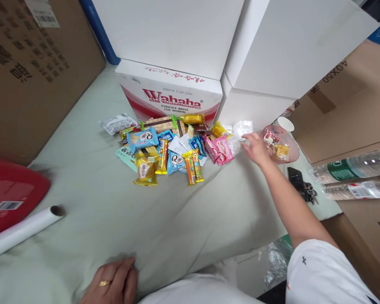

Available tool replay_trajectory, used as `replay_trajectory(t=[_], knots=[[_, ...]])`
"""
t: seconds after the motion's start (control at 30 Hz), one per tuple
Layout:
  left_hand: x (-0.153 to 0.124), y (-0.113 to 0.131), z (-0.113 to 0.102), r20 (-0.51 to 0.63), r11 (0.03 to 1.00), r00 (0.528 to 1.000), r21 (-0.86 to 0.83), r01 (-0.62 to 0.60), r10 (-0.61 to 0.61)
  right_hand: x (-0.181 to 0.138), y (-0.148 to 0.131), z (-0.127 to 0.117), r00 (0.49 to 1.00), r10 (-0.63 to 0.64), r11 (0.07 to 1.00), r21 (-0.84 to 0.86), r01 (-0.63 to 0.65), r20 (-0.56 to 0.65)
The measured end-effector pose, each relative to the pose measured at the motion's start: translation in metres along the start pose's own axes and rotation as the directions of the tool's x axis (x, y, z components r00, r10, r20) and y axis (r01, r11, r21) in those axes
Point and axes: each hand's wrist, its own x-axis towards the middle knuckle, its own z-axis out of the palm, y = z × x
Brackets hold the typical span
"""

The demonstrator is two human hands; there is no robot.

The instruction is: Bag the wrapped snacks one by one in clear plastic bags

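Note:
A heap of small wrapped snacks (167, 147) lies on a pale green cloth (164, 219) in front of a red and white Wahaha carton (171, 95). My right hand (256, 147) reaches across to the heap's right edge, fingers pinched on a clear plastic wrapper (242, 130) beside a pink packet (221, 150). Just right of that hand leans a pink translucent bag (280, 143) with a few sweets inside. My left hand (114, 282), wearing a gold ring, rests on the cloth at the near edge with fingers curled and nothing seen in it.
Large white boxes (272, 50) stand behind the heap; brown cartons (28, 71) wall both sides. A red tray (9, 194) and a white paper roll (22, 230) lie at left. Black keys (300, 183) and two plastic bottles (354, 177) lie at right.

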Motion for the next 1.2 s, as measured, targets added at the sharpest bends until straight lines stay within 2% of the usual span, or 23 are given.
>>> replay_trajectory(t=[0.03, 0.1, 0.17, 0.23, 0.3, 0.33, 0.37, 0.4, 0.47, 0.5, 0.57, 0.63, 0.67, 0.7, 0.73, 0.77, 0.83, 0.93, 1.03, 1.13, 1.17, 1.2], knots=[[0.001, 0.0, -0.001, 0.002, 1.0, 1.0, -0.016, 0.001, -0.001, 0.002, -0.012, 0.012, 0.999, -0.03, 0.999, 0.028, 0.029, 0.038], [-0.001, -0.001, -0.005, 0.017, 0.994, 1.0, -0.105, 0.028, -0.026, 0.004, -0.029, 0.025, 0.998, -0.013, 0.998, 0.068, 0.009, 0.059], [-0.005, -0.002, -0.011, 0.044, 0.964, 0.993, -0.242, 0.113, -0.105, -0.001, -0.033, 0.024, 0.998, 0.053, 0.996, 0.075, -0.054, 0.015], [-0.007, -0.003, -0.019, 0.092, 0.898, 0.966, -0.358, 0.257, -0.24, -0.017, -0.03, 0.01, 0.991, 0.096, 0.991, 0.105, -0.086, -0.097], [-0.003, -0.001, -0.027, 0.155, 0.802, 0.915, -0.443, 0.401, -0.372, -0.044, -0.031, -0.008, 0.958, 0.176, 0.951, 0.292, -0.106, -0.224], [0.002, 0.001, -0.03, 0.198, 0.745, 0.888, -0.487, 0.456, -0.414, -0.06, -0.035, -0.016, 0.939, 0.239, 0.887, 0.449, -0.108, -0.247], [0.01, 0.005, -0.032, 0.249, 0.681, 0.865, -0.537, 0.498, -0.436, -0.079, -0.043, -0.023, 0.929, 0.3, 0.778, 0.618, -0.109, -0.215], [0.021, 0.009, -0.033, 0.311, 0.608, 0.844, -0.59, 0.531, -0.436, -0.098, -0.055, -0.027, 0.931, 0.34, 0.632, 0.765, -0.123, -0.131], [0.049, 0.022, -0.029, 0.457, 0.419, 0.786, -0.67, 0.612, -0.417, -0.135, -0.085, -0.03, 0.944, 0.311, 0.339, 0.915, -0.217, 0.108], [0.065, 0.03, -0.024, 0.546, 0.299, 0.738, -0.683, 0.667, -0.397, -0.151, -0.102, -0.029, 0.94, 0.267, 0.224, 0.936, -0.273, 0.211], [0.095, 0.045, -0.01, 0.73, -0.019, 0.614, -0.648, 0.761, -0.299, -0.178, -0.136, -0.023, 0.918, 0.173, 0.058, 0.927, -0.37, 0.356], [0.12, 0.056, 0.007, 0.876, -0.382, 0.466, -0.476, 0.792, -0.125, -0.197, -0.165, -0.016, 0.887, 0.087, -0.037, 0.891, -0.452, 0.453], [0.129, 0.06, 0.015, 0.919, -0.504, 0.393, -0.327, 0.799, 0.027, -0.204, -0.177, -0.013, 0.868, 0.041, -0.049, 0.868, -0.493, 0.495], [0.136, 0.062, 0.022, 0.92, -0.565, 0.362, -0.22, 0.795, 0.15, -0.21, -0.186, -0.01, 0.846, -0.002, -0.033, 0.845, -0.534, 0.534], [0.14, 0.063, 0.028, 0.907, -0.62, 0.379, -0.193, 0.761, 0.183, -0.215, -0.193, -0.009, 0.821, -0.037, 0.01, 0.822, -0.569, 0.569], [0.142, 0.063, 0.033, 0.9, -0.669, 0.407, -0.205, 0.714, 0.159, -0.219, -0.197, -0.008, 0.799, -0.061, 0.071, 0.801, -0.594, 0.598], [0.142, 0.061, 0.04, 0.884, -0.727, 0.467, -0.331, 0.601, -0.017, -0.227, -0.199, -0.009, 0.777, -0.066, 0.193, 0.772, -0.606, 0.626], [0.134, 0.055, 0.045, 0.838, -0.674, 0.477, -0.515, 0.529, -0.265, -0.239, -0.192, -0.012, 0.777, -0.007, 0.268, 0.75, -0.605, 0.629], [0.125, 0.052, 0.045, 0.811, -0.56, 0.486, -0.579, 0.592, -0.326, -0.248, -0.184, -0.011, 0.748, 0.028, 0.256, 0.719, -0.646, 0.663], [0.12, 0.052, 0.042, 0.783, -0.468, 0.516, -0.622, 0.628, -0.348, -0.251, -0.179, -0.007, 0.727, 0.077, 0.267, 0.688, -0.675, 0.683], [0.118, 0.052, 0.041, 0.77, -0.441, 0.525, -0.639, 0.631, -0.363, -0.25, -0.179, -0.006, 0.745, 0.108, 0.314, 0.689, -0.654, 0.658], [0.117, 0.053, 0.04, 0.755, -0.414, 0.534, -0.656, 0.632, -0.381, -0.249, -0.18, -0.005, 0.787, 0.149, 0.394, 0.694, -0.603, 0.599]])
